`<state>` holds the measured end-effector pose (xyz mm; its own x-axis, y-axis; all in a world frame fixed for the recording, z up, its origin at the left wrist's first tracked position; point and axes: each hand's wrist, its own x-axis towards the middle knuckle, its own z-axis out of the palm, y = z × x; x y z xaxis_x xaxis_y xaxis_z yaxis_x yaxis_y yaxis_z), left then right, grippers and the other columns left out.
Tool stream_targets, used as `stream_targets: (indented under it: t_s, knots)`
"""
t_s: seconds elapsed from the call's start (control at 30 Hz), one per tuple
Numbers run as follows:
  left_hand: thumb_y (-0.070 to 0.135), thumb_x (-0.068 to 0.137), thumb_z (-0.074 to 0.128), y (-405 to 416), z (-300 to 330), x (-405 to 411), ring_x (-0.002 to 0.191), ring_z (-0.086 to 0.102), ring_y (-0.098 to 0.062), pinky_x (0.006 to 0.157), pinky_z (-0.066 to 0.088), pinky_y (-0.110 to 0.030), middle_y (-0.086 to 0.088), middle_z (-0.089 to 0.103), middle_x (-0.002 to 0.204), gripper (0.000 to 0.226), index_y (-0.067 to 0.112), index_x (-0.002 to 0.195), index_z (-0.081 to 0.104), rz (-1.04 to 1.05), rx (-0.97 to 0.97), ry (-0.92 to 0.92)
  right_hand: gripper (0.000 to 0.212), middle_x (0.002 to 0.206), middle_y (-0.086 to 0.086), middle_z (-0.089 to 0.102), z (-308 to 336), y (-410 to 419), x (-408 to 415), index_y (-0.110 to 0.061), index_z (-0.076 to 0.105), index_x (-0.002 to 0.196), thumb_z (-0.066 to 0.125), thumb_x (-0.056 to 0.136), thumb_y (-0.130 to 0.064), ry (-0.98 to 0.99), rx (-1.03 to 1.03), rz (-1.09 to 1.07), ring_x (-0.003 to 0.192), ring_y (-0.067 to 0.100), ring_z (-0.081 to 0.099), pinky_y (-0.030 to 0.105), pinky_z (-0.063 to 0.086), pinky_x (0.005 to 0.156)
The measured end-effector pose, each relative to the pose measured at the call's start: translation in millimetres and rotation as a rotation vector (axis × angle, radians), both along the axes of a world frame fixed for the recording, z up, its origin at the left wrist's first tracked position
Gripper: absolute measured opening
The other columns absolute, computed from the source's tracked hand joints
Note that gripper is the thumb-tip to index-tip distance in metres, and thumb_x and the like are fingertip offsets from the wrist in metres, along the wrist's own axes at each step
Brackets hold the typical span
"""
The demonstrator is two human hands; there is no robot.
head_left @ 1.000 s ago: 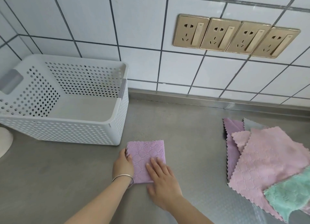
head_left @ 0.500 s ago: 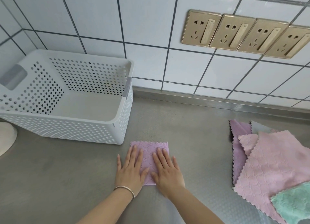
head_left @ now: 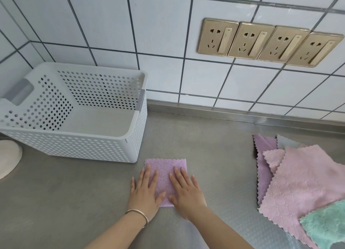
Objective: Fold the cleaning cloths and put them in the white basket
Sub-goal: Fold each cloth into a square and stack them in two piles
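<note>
Fingers [head_left: 149, 176] flat on folded cloth [head_left: 166, 166], steel counter [head_left: 74, 202], tiled wall [head_left: 158, 34].

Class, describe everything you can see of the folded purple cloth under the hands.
The folded purple cloth is a small, roughly square piece of soft fabric with a quilted diamond pattern and zigzag edges. It lies flat on the grey counter, just right of the white basket's front corner. The left hand and right hand press on it with straight fingers, covering its near part.

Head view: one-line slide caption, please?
Both hands, left and right, press flat a folded lilac cloth beside the empty white perforated basket.
</note>
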<state>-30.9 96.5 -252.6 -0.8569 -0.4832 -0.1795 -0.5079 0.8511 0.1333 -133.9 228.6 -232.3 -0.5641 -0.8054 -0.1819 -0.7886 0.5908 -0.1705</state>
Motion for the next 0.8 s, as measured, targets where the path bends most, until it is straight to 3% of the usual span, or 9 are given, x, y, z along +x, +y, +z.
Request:
stream_targets:
  t_s: [0.1, 0.23, 0.37, 0.47, 0.53, 0.6, 0.67, 0.73, 0.8]
  knots:
    - [0.07, 0.081, 0.025, 11, 1, 13, 0.143, 0.008, -0.022, 0.11, 0.007, -0.048, -0.001, 0.026, 0.15, 0.07, 0.025, 0.134, 0.037, -0.135, -0.062, 0.036, 0.059, 0.136, -0.001, 0.047, 1, 14, 5, -0.023, 0.054, 0.124, 0.031, 0.083, -0.059, -0.009, 0.02, 0.039, 0.123, 0.019, 0.04, 0.041, 0.03, 0.101]
    - [0.066, 0.075, 0.036, 20, -3, 22, 0.146, -0.006, -0.018, 0.111, 0.005, -0.048, 0.007, -0.003, 0.158, 0.08, 0.029, 0.145, 0.02, -0.256, -0.059, 0.059, 0.061, 0.141, -0.001, 0.039, 3, 28, 12, -0.024, 0.043, 0.13, 0.035, 0.079, -0.058, -0.075, 0.106, 0.025, 0.127, 0.019, 0.035, 0.038, 0.005, 0.108]
    - [0.061, 0.083, 0.031, 4, -1, 2, 0.145, -0.005, -0.016, 0.114, 0.0, -0.044, 0.008, 0.026, 0.151, 0.073, 0.033, 0.146, 0.011, -0.261, -0.042, 0.018, 0.06, 0.136, 0.001, 0.054, 2, 18, 3, -0.021, 0.05, 0.129, 0.008, 0.097, -0.05, -0.108, 0.132, -0.014, 0.127, 0.019, 0.036, 0.039, 0.011, 0.109]
    - [0.059, 0.092, 0.008, -15, 6, -23, 0.145, -0.001, -0.016, 0.112, 0.001, -0.044, 0.006, 0.042, 0.144, 0.06, 0.032, 0.143, 0.023, -0.254, -0.024, -0.082, 0.063, 0.135, 0.0, 0.054, 7, 1, -18, -0.021, 0.062, 0.122, 0.011, 0.096, -0.048, -0.127, 0.113, -0.082, 0.125, 0.02, 0.047, 0.044, 0.044, 0.1]
    - [0.059, 0.091, 0.003, -27, 4, -41, 0.145, -0.01, -0.014, 0.11, 0.003, -0.044, 0.004, 0.049, 0.14, 0.063, 0.028, 0.136, 0.035, -0.256, -0.035, -0.095, 0.073, 0.15, 0.001, 0.024, 13, -12, -35, -0.02, 0.044, 0.137, 0.006, 0.084, -0.053, -0.107, 0.158, -0.085, 0.137, 0.022, 0.035, 0.045, 0.036, 0.107]
    - [0.06, 0.091, 0.002, -37, 2, -59, 0.144, -0.013, -0.013, 0.11, 0.002, -0.043, 0.003, 0.051, 0.138, 0.067, 0.026, 0.133, 0.041, -0.272, -0.056, -0.088, 0.088, 0.149, -0.004, -0.02, 12, -22, -52, -0.021, 0.004, 0.149, -0.016, 0.07, -0.054, -0.121, 0.169, -0.005, 0.145, 0.019, -0.006, 0.044, 0.003, 0.116]
    - [0.063, 0.089, 0.001, -45, 4, -77, 0.145, -0.005, -0.017, 0.109, 0.001, -0.043, 0.003, 0.049, 0.14, 0.073, 0.025, 0.134, 0.045, -0.273, -0.054, -0.096, 0.079, 0.143, -0.008, -0.033, 15, -31, -67, -0.023, -0.01, 0.148, -0.018, 0.076, -0.054, -0.142, 0.183, -0.031, 0.143, 0.016, -0.02, 0.042, -0.009, 0.115]
    - [0.069, 0.081, -0.014, -52, 8, -95, 0.144, -0.002, -0.016, 0.11, -0.006, -0.042, 0.005, 0.026, 0.153, 0.084, 0.027, 0.142, 0.025, -0.281, -0.085, -0.105, 0.061, 0.149, -0.006, -0.03, 14, -40, -82, -0.023, -0.012, 0.147, 0.0, 0.094, -0.05, -0.131, 0.208, -0.046, 0.142, 0.015, -0.022, 0.042, -0.01, 0.116]
    - [0.071, 0.057, -0.039, -55, 13, -108, 0.142, -0.02, -0.012, 0.112, -0.017, -0.043, 0.012, -0.02, 0.149, 0.093, 0.033, 0.138, -0.014, -0.299, -0.092, -0.116, 0.057, 0.154, -0.003, -0.024, 14, -48, -94, -0.023, -0.012, 0.148, 0.01, 0.099, -0.044, -0.126, 0.203, -0.057, 0.142, 0.015, -0.022, 0.043, -0.009, 0.116]
